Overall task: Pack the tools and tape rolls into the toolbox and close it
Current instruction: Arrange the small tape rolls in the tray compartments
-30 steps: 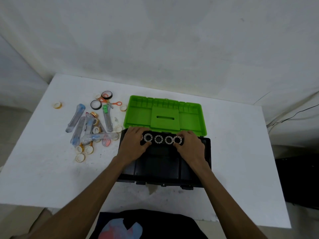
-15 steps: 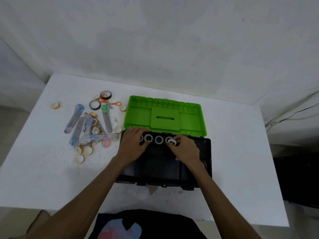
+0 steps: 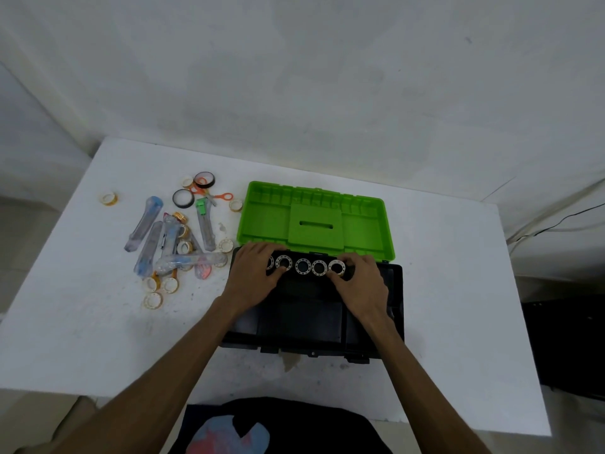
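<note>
White table (image 3: 82,322) at nine o'clock holds unpacked tools (image 3: 170,240) and loose tape rolls (image 3: 157,291); left hand (image 3: 252,273) and right hand (image 3: 361,285) pinch a roll row (image 3: 302,267) inside the open toolbox (image 3: 394,309). Most packing remains.

A white table (image 3: 458,290) is carrying the open toolbox (image 3: 396,290) (green lid back); loose tape rolls (image 3: 153,300), packaged tools (image 3: 144,222) and scissors (image 3: 216,196) are lying at its left.

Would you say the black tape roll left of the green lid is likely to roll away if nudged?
Probably not: the black tape roll lies flat on the table, so it should slide rather than roll. It looks like a thin hollow ring, likely light. Stood on edge, it could roll.
</note>
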